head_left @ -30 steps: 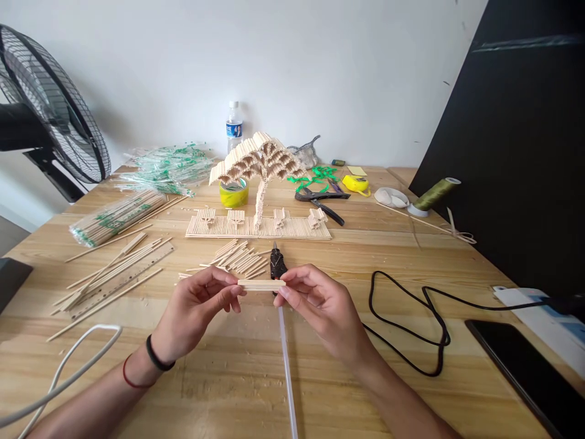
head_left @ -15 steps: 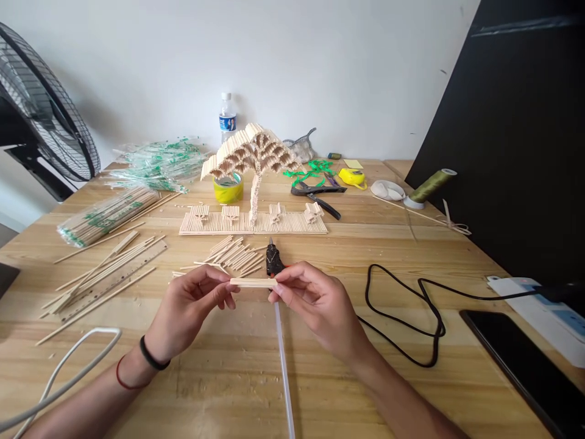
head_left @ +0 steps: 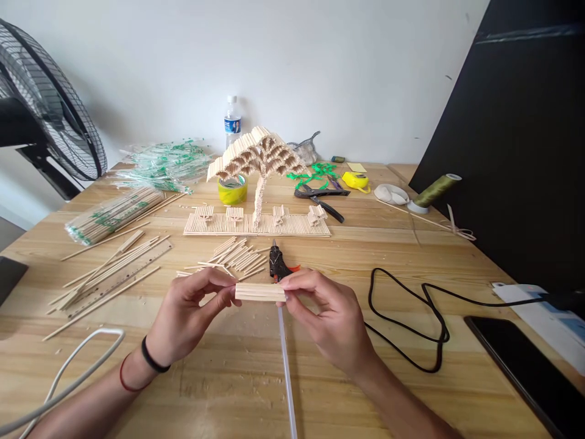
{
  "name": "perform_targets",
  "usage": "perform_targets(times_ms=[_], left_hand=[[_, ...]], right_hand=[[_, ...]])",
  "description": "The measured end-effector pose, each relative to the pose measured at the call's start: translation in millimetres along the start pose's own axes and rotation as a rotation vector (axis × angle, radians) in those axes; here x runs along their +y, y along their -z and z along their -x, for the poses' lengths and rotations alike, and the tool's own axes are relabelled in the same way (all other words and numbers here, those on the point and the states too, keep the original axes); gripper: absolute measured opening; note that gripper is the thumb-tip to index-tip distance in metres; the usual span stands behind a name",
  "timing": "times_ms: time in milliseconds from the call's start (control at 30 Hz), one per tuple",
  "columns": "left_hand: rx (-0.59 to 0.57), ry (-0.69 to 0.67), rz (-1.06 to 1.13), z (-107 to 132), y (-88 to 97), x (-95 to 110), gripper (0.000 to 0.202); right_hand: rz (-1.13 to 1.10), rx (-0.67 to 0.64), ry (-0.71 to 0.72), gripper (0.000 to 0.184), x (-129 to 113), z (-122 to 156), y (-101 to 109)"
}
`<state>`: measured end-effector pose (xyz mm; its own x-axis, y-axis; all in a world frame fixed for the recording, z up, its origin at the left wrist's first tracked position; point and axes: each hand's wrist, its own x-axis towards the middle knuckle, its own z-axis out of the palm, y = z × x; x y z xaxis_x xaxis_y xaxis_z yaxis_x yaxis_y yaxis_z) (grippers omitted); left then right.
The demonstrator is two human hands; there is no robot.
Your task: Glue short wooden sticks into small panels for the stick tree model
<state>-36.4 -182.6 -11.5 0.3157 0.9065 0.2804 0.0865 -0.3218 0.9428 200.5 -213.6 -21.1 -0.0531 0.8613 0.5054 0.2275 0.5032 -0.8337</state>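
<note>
Between my two hands I hold a small panel of short wooden sticks laid side by side, raised above the table. My left hand pinches its left end between thumb and fingers, and my right hand pinches the right end. Just behind the panel lies a black hot glue gun, partly hidden by my right fingers; a long clear glue stick runs from it toward me. Cut short sticks lie in a pile beyond my left hand. Farther back stands a stick-built tree model on a slatted base.
At left are long sticks, a ruler, bagged skewers and a fan. Pliers, yellow tape and a tape measure lie behind. A black cord, power strip and phone occupy the right.
The stick panel has tilted so that more of its flat face shows. Both hands still grip its ends. The whole view has shifted slightly.
</note>
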Motion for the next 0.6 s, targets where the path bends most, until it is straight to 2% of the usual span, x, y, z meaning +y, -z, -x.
perform_targets(times_ms=[267, 367, 600], left_hand=[[0.008, 0.078, 0.051, 0.7, 0.6, -1.1, 0.025], [0.026, 0.068, 0.067, 0.0, 0.0, -0.5, 0.021], [0.035, 0.068, 0.199, -1.9, -2.6, 9.8, 0.016]], right_hand=[[-0.012, -0.032, -0.106, 0.008, -3.6, -1.1, -0.5], [-0.001, -0.047, -0.132, 0.01, -1.7, 0.4, -0.8], [0.117, -0.05, -0.145, 0.002, 3.0, -0.4, -1.4]])
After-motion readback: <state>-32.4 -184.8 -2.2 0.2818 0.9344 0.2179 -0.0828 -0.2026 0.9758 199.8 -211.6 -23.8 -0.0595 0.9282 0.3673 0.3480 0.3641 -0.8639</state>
